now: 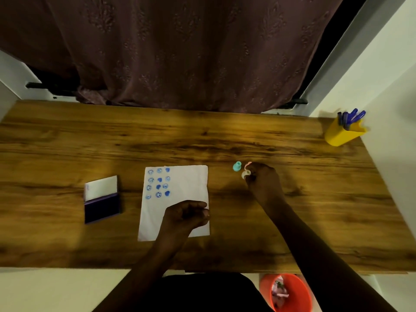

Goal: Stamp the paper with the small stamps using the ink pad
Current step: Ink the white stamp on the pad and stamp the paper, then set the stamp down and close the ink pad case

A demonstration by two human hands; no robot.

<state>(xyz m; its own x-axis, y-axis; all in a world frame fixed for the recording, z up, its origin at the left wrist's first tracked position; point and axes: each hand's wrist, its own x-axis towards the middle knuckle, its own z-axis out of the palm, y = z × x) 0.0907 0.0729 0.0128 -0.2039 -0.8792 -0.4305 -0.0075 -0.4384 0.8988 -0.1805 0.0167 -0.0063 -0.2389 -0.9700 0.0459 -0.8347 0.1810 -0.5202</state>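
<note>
Your right hand [262, 176] pinches a whitish stamp [245, 174] in closed fingers [249, 173] on the surface [225, 136], just beside a teal stamp [236, 166]; your left hand [186, 213], loosely curled and empty, rests on the paper [180, 199], ink pad [101, 199] lying open further left

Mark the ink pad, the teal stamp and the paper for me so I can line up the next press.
ink pad [101, 208], head view, on the dark inked surface below the open lid.
teal stamp [236, 166], head view, on its body, standing left of the right hand.
paper [191, 179], head view, on the blank area right of the blue prints.
</note>
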